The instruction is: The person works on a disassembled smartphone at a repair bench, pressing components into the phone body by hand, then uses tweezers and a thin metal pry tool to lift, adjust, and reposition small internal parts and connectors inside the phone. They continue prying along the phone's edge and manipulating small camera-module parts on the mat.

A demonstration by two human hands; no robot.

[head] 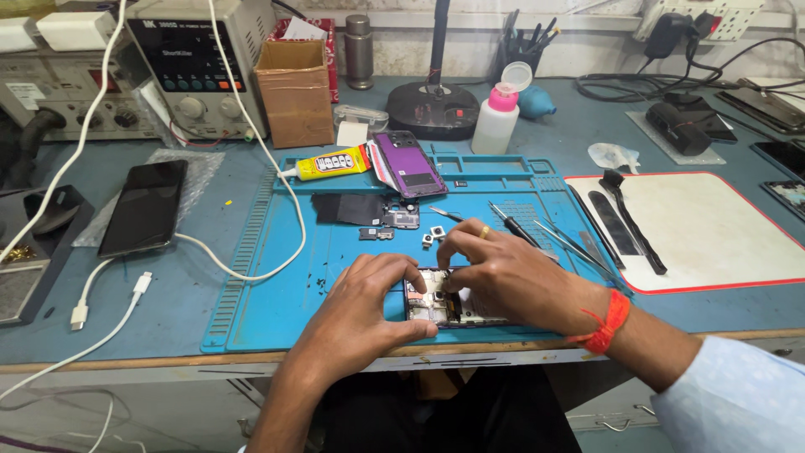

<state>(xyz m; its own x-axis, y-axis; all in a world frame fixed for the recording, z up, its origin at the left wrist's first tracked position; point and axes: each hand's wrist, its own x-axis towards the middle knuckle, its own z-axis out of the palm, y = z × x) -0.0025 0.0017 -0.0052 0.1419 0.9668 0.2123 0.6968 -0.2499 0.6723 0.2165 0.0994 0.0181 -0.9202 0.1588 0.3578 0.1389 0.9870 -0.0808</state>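
Both hands work on an opened phone (444,306) that lies near the front edge of the blue work mat (277,294), its inner boards facing up. Left hand (369,306) grips the phone's left end, thumb along the near side and fingers curled over the top edge, so it is closed on the phone. Right hand (495,273), with a ring on one finger and a red thread (605,323) on the wrist, presses its bent fingertips down on the upper part of the phone; the fingers are close together, but I cannot tell if they pinch some small part. Just behind the hands, small loose parts (432,235) and a dark cover piece (352,208) lie on the mat, and a purple back cover (408,164) lies in the mat's upper tray beside a yellow glue tube (331,164). Thin metal tools (553,239) lie on the mat at the right. For containers: a brown cardboard box (295,92) stands open behind the mat, and I cannot see what is in it; a dark cup (520,52) holds pens and tools; a white bottle (495,122) with a pink neck has its cap flipped open. Another dark phone (144,208) lies at the left on bubble wrap.
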